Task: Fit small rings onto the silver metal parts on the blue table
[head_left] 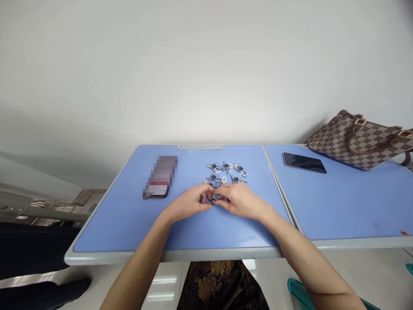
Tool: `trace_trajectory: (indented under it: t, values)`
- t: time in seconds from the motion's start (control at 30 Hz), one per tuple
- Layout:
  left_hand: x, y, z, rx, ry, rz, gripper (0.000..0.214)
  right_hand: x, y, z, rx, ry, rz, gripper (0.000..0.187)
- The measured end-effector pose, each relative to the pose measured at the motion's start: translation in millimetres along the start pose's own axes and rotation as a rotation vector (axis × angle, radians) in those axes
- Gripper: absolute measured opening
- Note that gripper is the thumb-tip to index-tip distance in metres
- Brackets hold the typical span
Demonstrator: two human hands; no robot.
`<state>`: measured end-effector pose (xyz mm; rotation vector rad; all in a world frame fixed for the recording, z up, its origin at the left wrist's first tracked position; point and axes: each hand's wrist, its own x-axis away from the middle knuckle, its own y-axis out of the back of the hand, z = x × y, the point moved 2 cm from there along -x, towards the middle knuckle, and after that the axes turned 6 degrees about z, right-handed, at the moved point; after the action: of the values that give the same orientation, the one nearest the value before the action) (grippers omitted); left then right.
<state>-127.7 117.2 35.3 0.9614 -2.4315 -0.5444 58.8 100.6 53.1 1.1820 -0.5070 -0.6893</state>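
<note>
A light, stiff silver metal fitting [213, 199] is pinched by its edges, lower centre, in the narrow grip of the left hand [186, 203] and right hand [242, 201].

A blue tabletop [109, 224] adjoins a second blue tabletop [348, 206] on the right, both set against a white wall [206, 64]. A pixelated rectangular item [160, 177] lies on the left tabletop, while a black smartphone [304, 162] lies near the rear edge of the right one. A brown checkered handbag [359, 141] rests at the right tabletop's rear corner, touching the wall; a teal chair [300, 290] stands below on the tiled floor [161, 286].
</note>
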Motion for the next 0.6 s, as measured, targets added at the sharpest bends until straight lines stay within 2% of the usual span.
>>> trace_trajectory:
  t: [0.13, 0.27, 0.33, 0.5, 0.6]
  values:
    - [0, -0.5, -1, -0.043, -0.014, 0.000, 0.022, 3, 9, -11, -0.096, -0.001, -0.055, 0.019]
    - [-1, -0.9, -3, -0.069, -0.046, 0.002, 0.018, 2, 10, -24, -0.034, -0.116, -0.109, 0.020]
    - [-1, -0.8, -3, -0.085, -0.061, -0.001, 0.016, 0, 8, -26, 0.027, -0.154, -0.086, 0.018]
    - [-1, 0.6, 1, -0.121, -0.072, -0.006, 0.012, -5, 1, -21, 0.122, -0.137, 0.032, 0.012]
    - [0, 2.1, 2, -0.126, -0.066, 0.010, 0.011, -5, 1, -20, 0.142, -0.166, 0.054, 0.014]
